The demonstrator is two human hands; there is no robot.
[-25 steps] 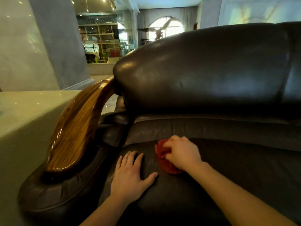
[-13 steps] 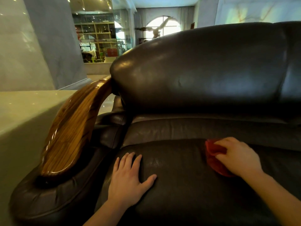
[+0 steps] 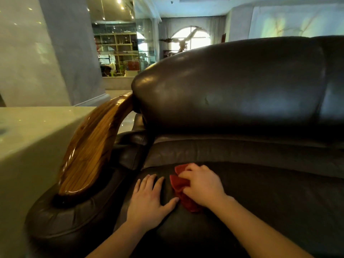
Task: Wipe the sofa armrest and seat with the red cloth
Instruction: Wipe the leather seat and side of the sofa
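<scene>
The right hand (image 3: 202, 185) presses a bunched red cloth (image 3: 181, 188) down onto the dark leather seat (image 3: 260, 202) of the sofa, near the seat's left end. Its grip is clenched on the cloth, fingers curled over the top of the wad so that folds of red show to the left of the knuckles and a strip trails out below the heel of the palm. The left hand (image 3: 149, 198) lies flat on the same cushion just beside the cloth, palm down, fingers spread and pointing toward the backrest; its grip is released and holds nothing, and the tip of its thumb reaches to the cloth's lower edge, touching it or very nearly so. Both forearms are bare and come in from the bottom of the view. To the left of the hands runs the armrest (image 3: 89, 155), a glossy curved wooden top set into a padded leather roll, rising toward the thick backrest (image 3: 232, 86). Beyond the armrest, on the far left, stands a pale stone table (image 3: 28, 131) with a polished top.
</scene>
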